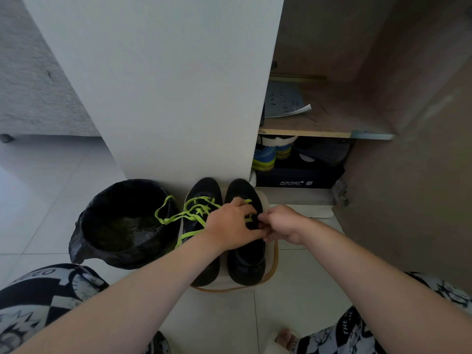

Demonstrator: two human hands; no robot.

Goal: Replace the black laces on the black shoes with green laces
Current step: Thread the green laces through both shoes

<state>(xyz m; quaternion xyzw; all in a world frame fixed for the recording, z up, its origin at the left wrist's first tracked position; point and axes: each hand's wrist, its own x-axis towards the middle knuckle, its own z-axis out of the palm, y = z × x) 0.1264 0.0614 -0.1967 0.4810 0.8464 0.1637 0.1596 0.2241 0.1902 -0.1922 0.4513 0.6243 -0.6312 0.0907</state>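
Green lace (190,215): bright and loose, zigzagged through the left shoe (201,190). Its slack loops out over the bin (122,223), and one strand runs in under the left hand.
Left hand (229,226): down on the right shoe (245,264), fingers curled over the eyelets, gripping the lace there.
Right hand (281,223): a tight, narrow pinch on the right shoe's upper, fingertips meeting the left thumb; what sits inside the pinch I cannot tell.
Shoes: black pair, side by side, toes toward the white cupboard panel (166,85), standing on a white platform (265,200) with a tan rim.
Bin: lined with a black bag, just beside the left shoe.
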